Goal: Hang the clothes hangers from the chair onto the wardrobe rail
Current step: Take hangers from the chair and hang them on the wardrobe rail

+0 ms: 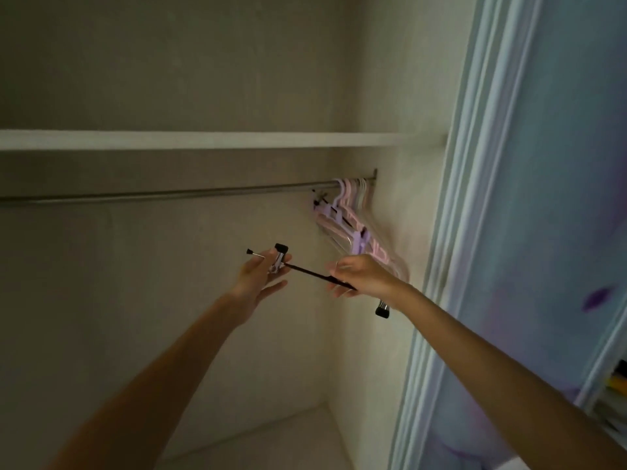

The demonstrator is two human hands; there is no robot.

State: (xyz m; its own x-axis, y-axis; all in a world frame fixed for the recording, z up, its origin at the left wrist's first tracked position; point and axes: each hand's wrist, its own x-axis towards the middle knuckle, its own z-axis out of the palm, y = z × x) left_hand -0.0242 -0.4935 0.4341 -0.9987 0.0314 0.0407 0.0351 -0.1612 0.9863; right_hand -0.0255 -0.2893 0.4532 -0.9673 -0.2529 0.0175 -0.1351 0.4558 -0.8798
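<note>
A black clip hanger with metal clips lies slanted between my two hands, below the wardrobe rail. My left hand holds its left clip end with loosely spread fingers. My right hand grips the bar near the right clip, which hangs below my wrist. Several pink, lilac and white hangers hang bunched at the rail's right end, just above my right hand. The held hanger's hook is not clearly visible.
A white shelf runs above the rail. The wardrobe's side wall stands close on the right. A pale blue sliding door frames the right side. The wardrobe floor lies far below.
</note>
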